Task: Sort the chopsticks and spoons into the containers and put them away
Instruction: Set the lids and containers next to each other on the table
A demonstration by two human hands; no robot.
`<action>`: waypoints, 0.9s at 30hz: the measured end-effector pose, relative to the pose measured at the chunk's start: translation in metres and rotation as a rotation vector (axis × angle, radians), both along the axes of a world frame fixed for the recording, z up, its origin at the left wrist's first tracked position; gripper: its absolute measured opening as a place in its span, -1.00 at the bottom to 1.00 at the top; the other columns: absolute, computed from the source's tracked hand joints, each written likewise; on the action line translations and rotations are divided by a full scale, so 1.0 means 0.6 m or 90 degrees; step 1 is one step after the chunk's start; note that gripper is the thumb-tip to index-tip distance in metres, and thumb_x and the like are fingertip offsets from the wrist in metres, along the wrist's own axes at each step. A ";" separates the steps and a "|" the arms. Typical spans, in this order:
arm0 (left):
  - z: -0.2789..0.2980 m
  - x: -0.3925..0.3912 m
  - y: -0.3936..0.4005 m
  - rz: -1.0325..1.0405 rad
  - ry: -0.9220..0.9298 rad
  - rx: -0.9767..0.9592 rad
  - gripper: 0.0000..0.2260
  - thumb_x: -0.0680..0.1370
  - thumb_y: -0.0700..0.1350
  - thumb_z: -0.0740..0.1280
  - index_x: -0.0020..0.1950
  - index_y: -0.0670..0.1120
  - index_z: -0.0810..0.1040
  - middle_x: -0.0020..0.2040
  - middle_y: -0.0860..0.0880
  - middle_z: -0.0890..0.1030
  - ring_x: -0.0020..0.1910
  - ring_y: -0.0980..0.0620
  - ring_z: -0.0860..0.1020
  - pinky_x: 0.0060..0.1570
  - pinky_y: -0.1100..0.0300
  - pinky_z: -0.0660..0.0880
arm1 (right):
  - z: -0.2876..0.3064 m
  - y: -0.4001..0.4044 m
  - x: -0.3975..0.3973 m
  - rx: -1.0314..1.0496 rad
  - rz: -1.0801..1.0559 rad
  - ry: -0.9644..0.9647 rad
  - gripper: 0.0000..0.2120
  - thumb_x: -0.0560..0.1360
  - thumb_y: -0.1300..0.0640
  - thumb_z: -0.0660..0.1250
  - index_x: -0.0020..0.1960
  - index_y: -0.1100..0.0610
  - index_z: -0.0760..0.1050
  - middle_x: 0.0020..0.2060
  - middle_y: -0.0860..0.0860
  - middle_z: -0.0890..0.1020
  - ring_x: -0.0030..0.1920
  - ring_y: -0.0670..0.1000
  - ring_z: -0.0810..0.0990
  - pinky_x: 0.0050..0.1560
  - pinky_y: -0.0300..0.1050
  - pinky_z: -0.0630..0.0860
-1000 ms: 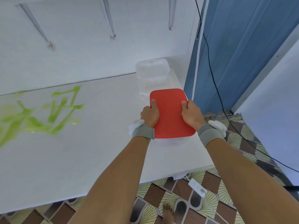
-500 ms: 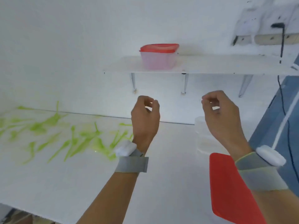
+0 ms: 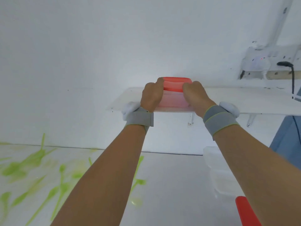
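A clear container with a red lid (image 3: 173, 95) stands on the white wall shelf (image 3: 244, 101). My left hand (image 3: 151, 97) grips its left side and my right hand (image 3: 196, 95) grips its right side, fingers curled round the lid's edge. Both arms reach up from below. Several green spoons and chopsticks (image 3: 37, 176) lie scattered on the white table (image 3: 171, 185) at the lower left. A second red-lidded container (image 3: 246, 211) sits at the table's lower right, mostly hidden by my right arm. Behind it are clear empty containers (image 3: 211, 162).
The shelf rests on metal brackets (image 3: 191, 118) against the white wall. A power socket with a black plug and cable (image 3: 286, 66) is mounted at the upper right. A blue door (image 3: 285, 141) stands at the right edge.
Both hands rose from mid-air above the table to the shelf and took hold of the red-lidded container there. A second earlier they held the other red-lidded container on the table.
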State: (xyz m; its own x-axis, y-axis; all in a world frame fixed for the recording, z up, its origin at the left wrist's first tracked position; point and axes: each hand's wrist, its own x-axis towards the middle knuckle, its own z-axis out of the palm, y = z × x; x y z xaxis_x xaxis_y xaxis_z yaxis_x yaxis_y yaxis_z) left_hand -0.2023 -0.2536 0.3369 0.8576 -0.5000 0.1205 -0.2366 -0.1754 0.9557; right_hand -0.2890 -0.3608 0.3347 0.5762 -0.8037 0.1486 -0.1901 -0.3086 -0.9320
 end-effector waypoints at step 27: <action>-0.379 -0.322 0.358 0.102 -0.084 -0.195 -0.72 0.64 -0.19 0.16 0.25 -0.13 0.60 -0.02 0.08 0.67 -0.10 0.19 0.59 -0.09 0.31 0.48 | -0.357 0.373 -0.326 -0.060 0.056 -0.119 -0.56 0.63 0.12 0.30 0.47 0.08 0.30 0.21 -0.10 0.53 0.05 -0.35 0.54 0.01 -0.42 0.49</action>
